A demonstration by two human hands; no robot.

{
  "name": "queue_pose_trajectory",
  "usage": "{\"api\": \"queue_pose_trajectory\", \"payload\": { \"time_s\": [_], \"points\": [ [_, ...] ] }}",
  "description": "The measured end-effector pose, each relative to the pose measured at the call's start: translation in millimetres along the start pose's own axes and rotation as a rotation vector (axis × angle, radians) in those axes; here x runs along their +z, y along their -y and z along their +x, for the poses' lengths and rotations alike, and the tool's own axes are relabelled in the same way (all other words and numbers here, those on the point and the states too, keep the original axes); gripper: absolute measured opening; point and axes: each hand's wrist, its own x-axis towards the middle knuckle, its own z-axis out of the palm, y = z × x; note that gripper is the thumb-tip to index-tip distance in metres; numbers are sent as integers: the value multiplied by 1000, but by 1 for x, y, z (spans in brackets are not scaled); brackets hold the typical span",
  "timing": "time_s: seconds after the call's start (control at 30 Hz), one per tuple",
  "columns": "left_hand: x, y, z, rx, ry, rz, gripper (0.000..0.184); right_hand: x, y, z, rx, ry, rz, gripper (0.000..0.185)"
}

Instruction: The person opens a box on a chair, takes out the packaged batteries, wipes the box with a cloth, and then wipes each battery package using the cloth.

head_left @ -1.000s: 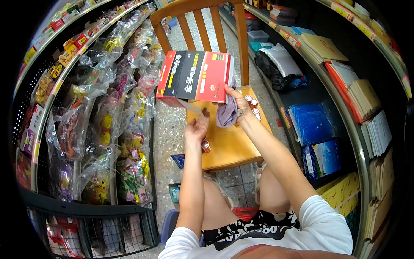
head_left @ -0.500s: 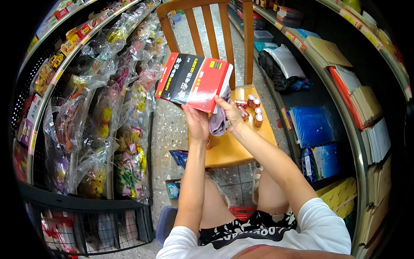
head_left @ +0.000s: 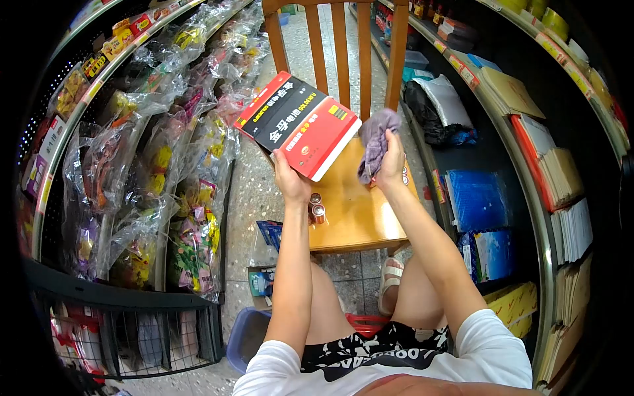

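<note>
A red and black cardboard box [head_left: 300, 125] is tilted over the wooden chair seat [head_left: 360, 228], its printed face towards me. My left hand [head_left: 290, 179] grips its lower edge, thumb on the printed face. To the right, apart from the box, my right hand [head_left: 391, 162] is closed on a crumpled purple-grey cloth [head_left: 378, 142]. Two small round-topped cylinders [head_left: 317, 212] stand on the seat beside my left wrist. More cylinders on the seat's right side are mostly hidden behind my right hand.
Shelves of plastic-wrapped goods [head_left: 158, 165] line the left. On the right, shelves hold blue packages [head_left: 477, 198], envelopes [head_left: 512, 92] and a yellow box [head_left: 512, 307]. A blue-grey bin [head_left: 247, 336] and a small carton [head_left: 261, 282] are on the floor at lower left.
My right hand has let go of the box and moved right and up with the cloth. The box, now in my left hand alone, has turned slightly. The view has shifted.
</note>
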Motion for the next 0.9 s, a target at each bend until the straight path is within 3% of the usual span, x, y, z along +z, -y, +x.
{"api": "queue_pose_trajectory", "payload": {
  "time_s": [0.03, 0.2, 0.23, 0.27, 0.33, 0.7, 0.83, 0.9],
  "points": [
    [3, -2, -3, -12, 8, 14, 47, 10, 16, -5, -46, 91, -60, 27],
    [16, 0, -11, -85, 43, -12, 48, 56, 11, -35, -814, 354, -900, 25],
    [7, 4, -10, -118, 143, -5, 47, 65, 7, -45, -862, 428, -964, 27],
    [13, 1, -16, -120, 44, 44, 43, 72, 4, -54, -909, 503, -1028, 29],
    [-3, 15, -14, -128, 167, -110, 40, 72, -16, -58, -957, 505, -1128, 30],
    [-10, 16, -13, -227, 192, -249, 42, 71, -28, -53, -1025, 458, -1246, 29],
    [0, 16, -16, -243, 145, -230, 44, 70, -26, -52, -1025, 419, -1305, 29],
    [9, 15, -16, -215, -4, -187, 43, 73, -21, -48, -1006, 382, -1305, 28]
  ]
}}
